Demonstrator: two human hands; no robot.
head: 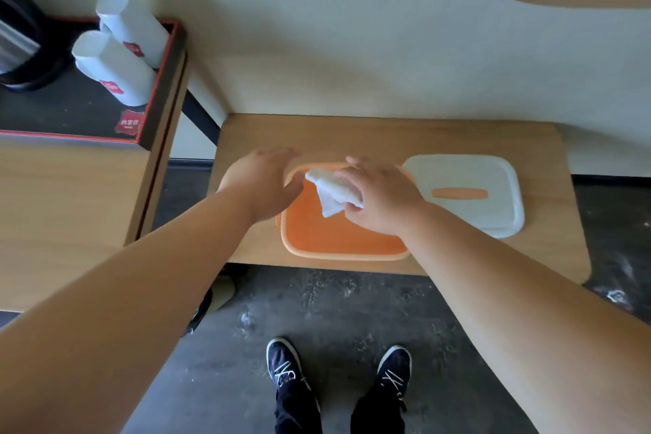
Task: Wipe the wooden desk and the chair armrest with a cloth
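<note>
A low wooden desk (387,137) stands against the wall. On it sits an open orange box (331,236). My right hand (380,197) is over the box and grips a small white cloth (333,192), which hangs above the box's inside. My left hand (262,183) rests on the box's left rim with fingers spread. No chair armrest shows in this view.
The box's pale lid (468,194) with an orange handle lies on the desk to the right. A taller wooden cabinet (70,208) at the left carries a black tray (53,106) with two white bottles (116,70). My shoes (285,370) stand on grey floor.
</note>
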